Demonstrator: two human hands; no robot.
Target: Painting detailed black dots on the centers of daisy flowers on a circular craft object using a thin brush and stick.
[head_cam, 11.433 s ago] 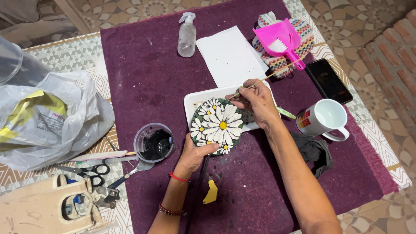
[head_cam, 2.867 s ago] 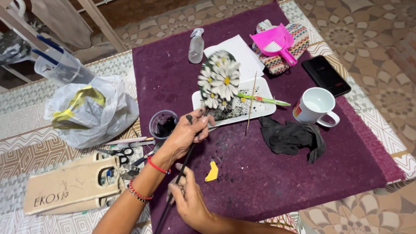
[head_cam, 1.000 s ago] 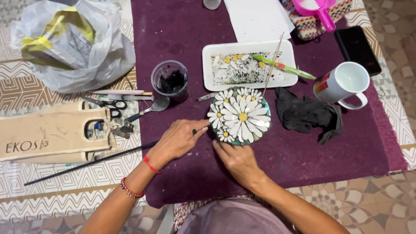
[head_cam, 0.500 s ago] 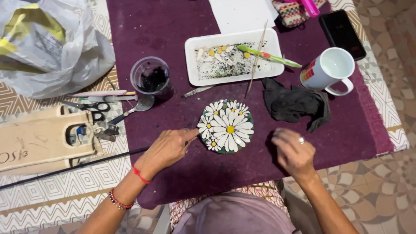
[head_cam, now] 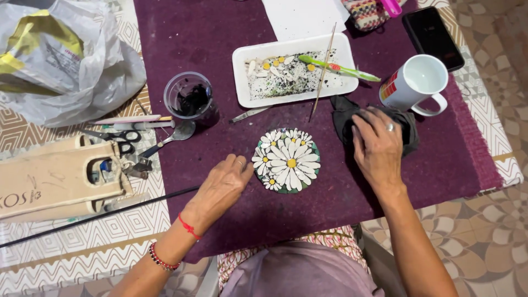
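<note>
Dark rag (head_cam: 344, 118) gripped under right hand (head_cam: 378, 148); left hand (head_cam: 223, 187) open, fingertips touching round daisy mosaic (head_cam: 287, 160) on purple cloth (head_cam: 181, 38).

left hand (head_cam: 220, 190) beside daisy mosaic disc (head_cam: 286, 160) | right hand (head_cam: 377, 147) on dark cloth (head_cam: 344, 118)

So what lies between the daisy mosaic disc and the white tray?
Head view: only bare purple cloth between the mosaic disc and white tray, crossed by a thin wooden stick.
</note>
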